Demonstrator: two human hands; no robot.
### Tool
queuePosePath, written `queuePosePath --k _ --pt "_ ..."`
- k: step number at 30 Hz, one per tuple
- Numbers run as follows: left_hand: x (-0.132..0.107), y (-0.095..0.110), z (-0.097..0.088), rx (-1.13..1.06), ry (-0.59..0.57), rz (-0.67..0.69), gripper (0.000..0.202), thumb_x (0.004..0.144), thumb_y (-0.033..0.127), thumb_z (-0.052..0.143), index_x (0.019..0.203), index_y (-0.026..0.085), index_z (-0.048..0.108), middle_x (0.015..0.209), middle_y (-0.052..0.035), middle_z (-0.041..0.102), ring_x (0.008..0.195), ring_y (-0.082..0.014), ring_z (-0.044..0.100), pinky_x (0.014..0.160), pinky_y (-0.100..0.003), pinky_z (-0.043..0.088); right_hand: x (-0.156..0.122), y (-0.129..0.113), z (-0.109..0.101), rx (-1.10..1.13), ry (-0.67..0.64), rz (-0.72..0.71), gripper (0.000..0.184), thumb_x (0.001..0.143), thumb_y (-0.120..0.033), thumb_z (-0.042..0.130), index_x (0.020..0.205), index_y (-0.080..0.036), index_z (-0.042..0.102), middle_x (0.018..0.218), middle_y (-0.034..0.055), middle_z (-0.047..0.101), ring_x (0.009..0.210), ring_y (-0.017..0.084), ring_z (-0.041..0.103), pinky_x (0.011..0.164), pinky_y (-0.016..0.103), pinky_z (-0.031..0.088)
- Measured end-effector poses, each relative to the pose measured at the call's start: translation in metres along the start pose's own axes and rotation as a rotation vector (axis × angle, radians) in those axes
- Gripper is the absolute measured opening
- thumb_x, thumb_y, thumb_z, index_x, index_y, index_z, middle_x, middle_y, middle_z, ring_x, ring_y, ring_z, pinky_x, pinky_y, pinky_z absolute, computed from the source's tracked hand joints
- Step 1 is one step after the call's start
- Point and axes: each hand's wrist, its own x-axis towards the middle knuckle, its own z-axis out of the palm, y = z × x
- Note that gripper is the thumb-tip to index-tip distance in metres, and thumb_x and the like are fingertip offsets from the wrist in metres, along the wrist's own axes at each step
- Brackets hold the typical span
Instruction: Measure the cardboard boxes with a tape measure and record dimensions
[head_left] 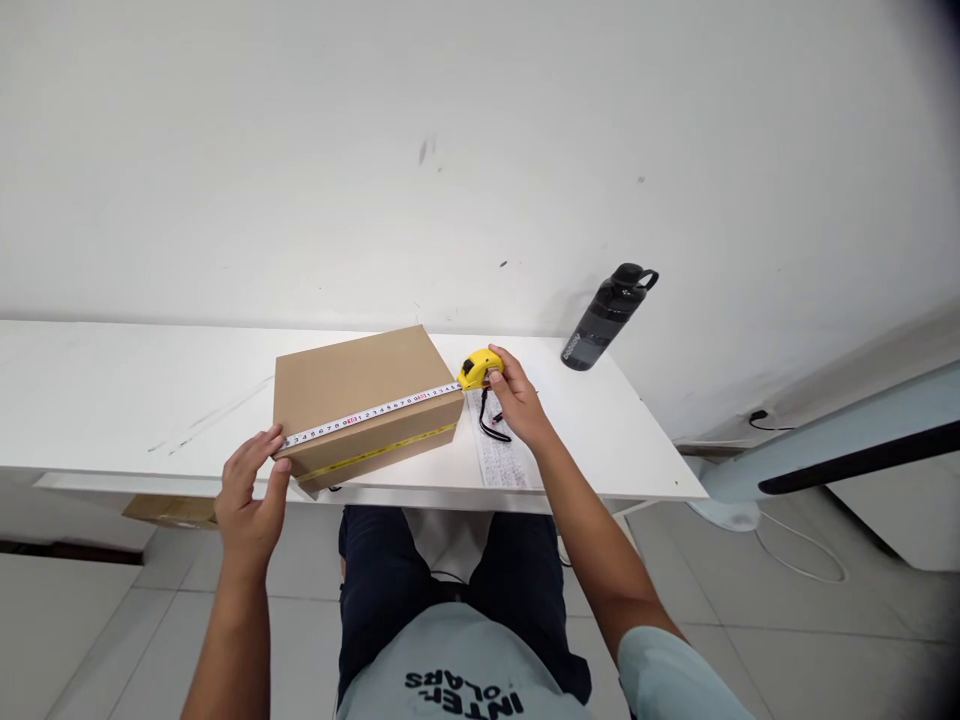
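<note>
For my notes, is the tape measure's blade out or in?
Out: the numbered blade spans the box, from yellow case to left hand.

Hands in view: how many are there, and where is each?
2. The left hand is at the near left corner of the box; the right hand holds the tape measure at the box's right end. No others show.
</note>
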Motion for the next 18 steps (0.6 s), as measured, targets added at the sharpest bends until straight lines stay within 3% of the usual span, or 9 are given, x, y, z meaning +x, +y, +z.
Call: queuePosePath --k 4,7,10,12,15,18 --pt "-0.003 0.012 -0.006 0.021 0.11 0.042 0.017 0.094 0.026 0.067 0.11 0.025 0.073 0.11 -0.0053 0.078 0.113 -0.0244 0.07 0.107 -0.052 0.053 -0.013 -0.019 0.0 0.056 0.063 0.005 0.064 0.091 -0.069 0.057 0.14 -0.028 0.057 0.144 0.0105 0.059 0.125 0.027 0.059 0.108 0.045 0.05" --pt "-0.008 0.034 -0.012 0.004 0.129 0.106 0.019 0.092 0.019 0.068 0.109 0.026 0.072 0.107 -0.0047 0.078 0.106 -0.0239 0.072 0.099 -0.05 0.057 -0.041 -0.036 -0.003 0.124 0.111 0.01 0.055 0.093 -0.061 0.061 0.137 -0.028 0.059 0.14 0.0097 0.061 0.122 0.027 0.061 0.104 0.043 0.052" --pt "-0.013 0.062 -0.005 0.023 -0.042 0.316 0.021 0.089 0.014 0.069 0.106 0.027 0.071 0.099 -0.0018 0.079 0.096 -0.0196 0.073 0.092 -0.042 0.056 -0.081 -0.042 -0.001 0.166 0.075 0.087 0.049 0.095 -0.054 0.063 0.136 -0.029 0.06 0.135 0.0093 0.064 0.11 0.025 0.065 0.092 0.039 0.057" --pt "-0.018 0.079 0.011 0.03 -0.204 0.43 0.019 0.089 0.016 0.07 0.105 0.027 0.069 0.094 -0.0004 0.08 0.088 -0.0173 0.073 0.091 -0.038 0.055 -0.108 -0.038 0.006 0.204 0.002 0.173 0.048 0.094 -0.054 0.064 0.136 -0.029 0.06 0.131 0.009 0.065 0.105 0.024 0.066 0.091 0.039 0.057" --pt "-0.032 0.096 0.045 -0.021 -0.382 0.478 0.017 0.092 0.024 0.069 0.109 0.025 0.066 0.089 -0.0006 0.079 0.079 -0.0158 0.071 0.084 -0.035 0.053 -0.14 -0.027 0.021 0.274 -0.088 0.302 0.05 0.093 -0.056 0.064 0.135 -0.029 0.061 0.129 0.0085 0.066 0.104 0.024 0.066 0.095 0.04 0.055" --pt "-0.052 0.103 0.069 -0.084 -0.548 0.519 0.031 0.093 0.033 0.069 0.121 0.021 0.061 0.086 -0.0007 0.077 0.071 -0.0161 0.068 0.074 -0.033 0.052 -0.163 -0.017 0.03 0.36 -0.145 0.397 0.051 0.093 -0.058 0.064 0.134 -0.029 0.06 0.127 0.008 0.067 0.111 0.024 0.065 0.102 0.04 0.052"
